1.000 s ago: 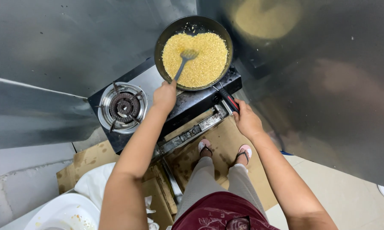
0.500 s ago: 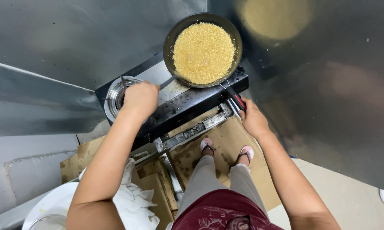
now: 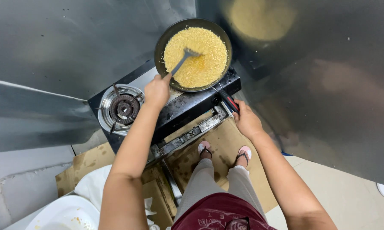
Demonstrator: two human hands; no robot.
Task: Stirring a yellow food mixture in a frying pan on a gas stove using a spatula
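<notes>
A dark frying pan (image 3: pixel 163 39) full of yellow grainy food (image 3: pixel 204 51) sits on the right burner of a black two-burner gas stove (image 3: pixel 187 106). My left hand (image 3: pixel 157 90) grips the handle of a dark spatula (image 3: pixel 182 60) whose blade rests in the food. My right hand (image 3: pixel 245 120) holds the pan's black and red handle (image 3: pixel 228 100) at the stove's front right corner.
The left burner (image 3: pixel 123 108) is bare. Metal sheets (image 3: pixel 72 47) wall the stove in behind and to the right. Cardboard (image 3: pixel 226 145) covers the floor under my sandalled feet. A white plate (image 3: pixel 64 213) and white cloth (image 3: pixel 94 185) lie at lower left.
My left hand was over the left burner half a second ago; it has come back to the pan with the spatula in the food. The right hand has stayed on the pan handle.
</notes>
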